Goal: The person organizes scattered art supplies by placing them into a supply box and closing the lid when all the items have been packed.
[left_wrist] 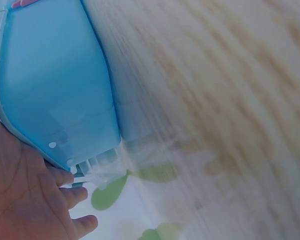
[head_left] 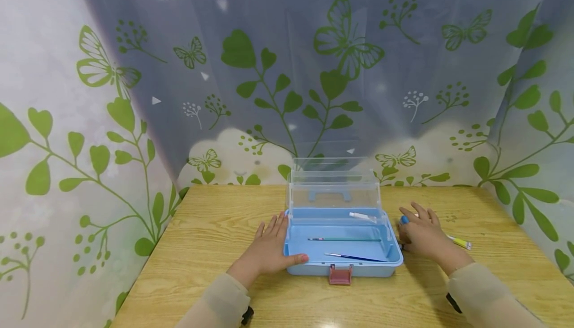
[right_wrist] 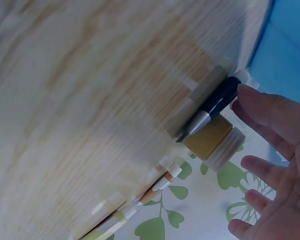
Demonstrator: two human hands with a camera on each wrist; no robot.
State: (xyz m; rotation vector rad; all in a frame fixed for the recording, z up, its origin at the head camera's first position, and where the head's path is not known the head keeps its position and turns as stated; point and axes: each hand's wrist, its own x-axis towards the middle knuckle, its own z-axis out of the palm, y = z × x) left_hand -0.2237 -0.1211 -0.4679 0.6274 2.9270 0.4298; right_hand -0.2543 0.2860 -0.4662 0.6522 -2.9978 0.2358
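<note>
- A curtain (head_left: 287, 98) with green leaves and butterflies stands behind a wooden table (head_left: 215, 223).
- The blue box (head_left: 291, 270) rests near the middle of the table, its clear lid (head_left: 334, 188) raised at the far side and its pink latch (head_left: 341, 274) facing near.
- Inside lie a teal-handled brush (head_left: 354, 240), a blue-handled brush (head_left: 358, 257) nearer, and a white tube (head_left: 362, 216) at the far right.
- The left hand (head_left: 267, 251) presses flat against the box's left side; its fingers are extended and slightly spread, the thumb resting over the near rim.
- The right hand (head_left: 426, 238) is just right of the box, palm down, its outer fingers apart and loosely bent.
- In the right wrist view, its thumb and index finger come together at the end of a dark blue piece (right_wrist: 222, 97) with a silver tip; whether they pinch it, I cannot tell.
- A tan piece (right_wrist: 210, 137) with a clear end sits just beside that piece.
- A yellow tube (head_left: 461, 242) lies right of the right hand.
</note>
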